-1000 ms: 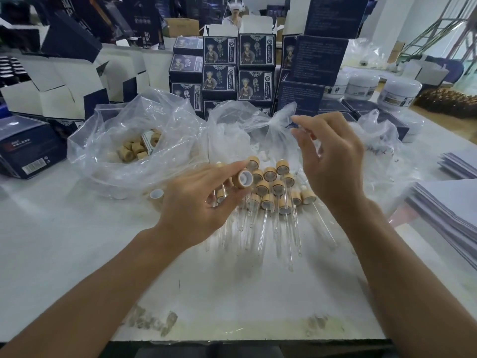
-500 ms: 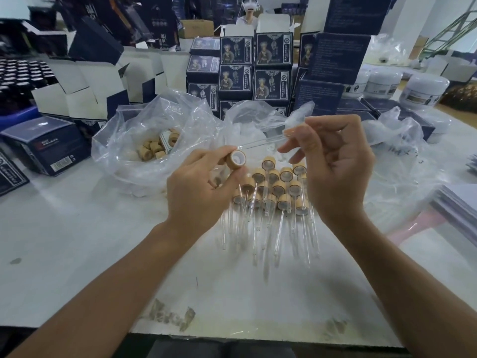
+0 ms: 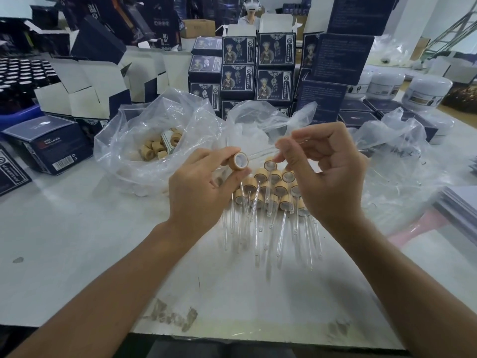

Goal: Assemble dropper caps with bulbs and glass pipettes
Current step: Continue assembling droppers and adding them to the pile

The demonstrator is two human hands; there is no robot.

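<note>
My left hand (image 3: pixel 200 188) pinches a tan dropper cap (image 3: pixel 238 161) between thumb and fingertips, its open white-lined end turned toward the right. My right hand (image 3: pixel 327 171) holds a clear glass pipette (image 3: pixel 263 152) by its far end, and the pipette's near tip lies just at the cap's opening. Below both hands a pile of assembled droppers (image 3: pixel 271 197) lies on the white table (image 3: pixel 103 254), caps at the top and glass tubes pointing toward me.
A clear plastic bag (image 3: pixel 144 140) at the left holds loose tan caps (image 3: pixel 157 148). A second clear bag (image 3: pixel 258 120) sits behind my hands, a third (image 3: pixel 397 161) at the right. Dark blue boxes (image 3: pixel 255 71) stack behind; white jars (image 3: pixel 426 91) and a paper stack (image 3: pixel 462 210) stand right.
My right hand came back from the bags with a glass pipette and has brought its tip toward the cap in my left hand. My view has shifted a little.
</note>
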